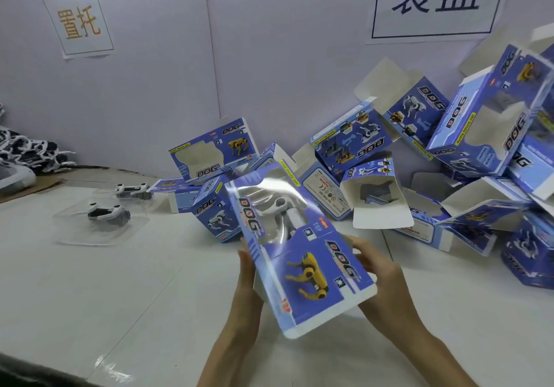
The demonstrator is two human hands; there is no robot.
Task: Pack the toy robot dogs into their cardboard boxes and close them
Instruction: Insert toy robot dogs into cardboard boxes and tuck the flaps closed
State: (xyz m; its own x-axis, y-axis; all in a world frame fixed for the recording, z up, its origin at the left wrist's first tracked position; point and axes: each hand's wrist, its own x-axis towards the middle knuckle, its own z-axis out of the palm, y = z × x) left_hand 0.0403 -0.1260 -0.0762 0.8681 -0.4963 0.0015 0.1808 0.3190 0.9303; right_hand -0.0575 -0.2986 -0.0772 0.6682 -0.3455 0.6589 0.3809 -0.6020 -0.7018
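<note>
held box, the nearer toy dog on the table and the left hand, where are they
held box (296,248), head view, blue front panel
nearer toy dog (108,211), head view, dark body
left hand (250,281), head view, middle of hand

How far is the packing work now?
Done: none clearly closed. In hand: the left hand and right hand hold a blue windowed cardboard box with a white toy dog inside, near flap open. Left: two dogs in clear plastic trays, many open empty boxes.

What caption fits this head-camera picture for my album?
The left hand and right hand hold a blue box, toy robot dog in its window, box pile behind.
</note>
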